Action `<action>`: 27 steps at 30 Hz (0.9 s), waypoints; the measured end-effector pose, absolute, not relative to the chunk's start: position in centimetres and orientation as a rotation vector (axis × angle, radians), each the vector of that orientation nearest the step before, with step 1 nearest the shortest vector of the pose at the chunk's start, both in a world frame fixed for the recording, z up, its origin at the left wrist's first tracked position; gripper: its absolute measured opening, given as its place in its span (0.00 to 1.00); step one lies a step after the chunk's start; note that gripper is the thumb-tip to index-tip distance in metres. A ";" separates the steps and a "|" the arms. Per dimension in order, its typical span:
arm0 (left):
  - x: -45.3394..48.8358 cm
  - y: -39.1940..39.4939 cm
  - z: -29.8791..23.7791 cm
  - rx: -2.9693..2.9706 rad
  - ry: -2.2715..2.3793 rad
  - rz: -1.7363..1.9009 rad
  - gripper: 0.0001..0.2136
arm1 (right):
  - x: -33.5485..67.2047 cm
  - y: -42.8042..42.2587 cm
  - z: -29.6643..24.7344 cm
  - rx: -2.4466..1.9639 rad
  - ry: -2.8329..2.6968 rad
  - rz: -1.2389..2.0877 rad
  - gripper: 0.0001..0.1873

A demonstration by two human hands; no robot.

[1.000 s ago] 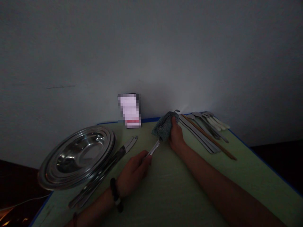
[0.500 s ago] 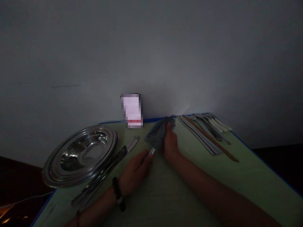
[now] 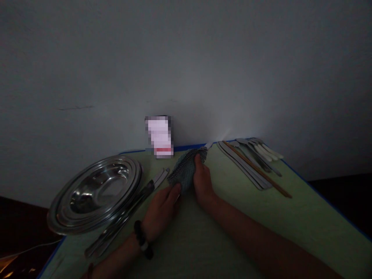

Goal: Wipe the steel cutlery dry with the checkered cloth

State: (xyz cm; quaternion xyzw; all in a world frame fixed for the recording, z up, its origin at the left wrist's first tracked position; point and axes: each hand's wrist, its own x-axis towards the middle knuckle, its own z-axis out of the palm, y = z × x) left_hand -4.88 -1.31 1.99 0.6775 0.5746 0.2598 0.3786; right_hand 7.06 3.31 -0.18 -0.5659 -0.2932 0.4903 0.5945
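We inspected a pale green worktop with a blue edge (image 3: 305, 217), set against a grey wall. At its left side sits a stack of shiny round steel basins (image 3: 100, 186), their rims overhanging the worktop's edge; in our judgement, a knock from the left arm could shift them. Silver metal knives (image 3: 132, 205) lie between the basins and the left hand (image 3: 162, 205), blades pointing far; a sideways swing of that wrist could scatter them.

Between both hands, over the middle of the worktop, we find a blue-grey textured cloth (image 3: 185, 168) folded around a slim silver metal utensil (image 3: 209, 145), whose flat tip shows beyond the far right end. We cannot tell whether its edge is sharp; if it is, a hard squeeze through thin fabric could nick a finger. A slack pinch could let the utensil twist or drop. An overlong stroke to the right could disturb the flat silver metal cutlery (image 3: 243, 166) beside a pair of brown wooden chopsticks (image 3: 257, 169).

As to pose, the right forearm slants in from the near right, its hand clasping the cloth, thumb uppermost. The left forearm enters from the near left; its hand grips the utensil's near end, thumb on top by the cloth's near edge.
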 end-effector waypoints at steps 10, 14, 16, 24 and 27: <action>-5.0 -1.3 1.8 1.637 1.409 0.563 0.21 | 8.5 3.9 0.4 -1.279 -0.624 1.070 0.24; -4.8 -1.3 1.9 1.625 1.395 0.578 0.21 | 7.7 3.6 0.0 -1.010 -0.656 1.255 0.17; -4.8 -1.3 2.0 1.624 1.393 0.572 0.21 | 7.4 3.6 -0.1 -0.887 -0.657 1.329 0.17; -5.0 -1.5 1.6 1.725 1.333 0.521 0.20 | 8.2 5.1 -0.3 -0.878 -0.399 1.324 0.18; -5.1 -1.5 1.5 1.727 1.318 0.491 0.20 | 9.0 5.6 -0.1 -0.851 -0.331 1.302 0.22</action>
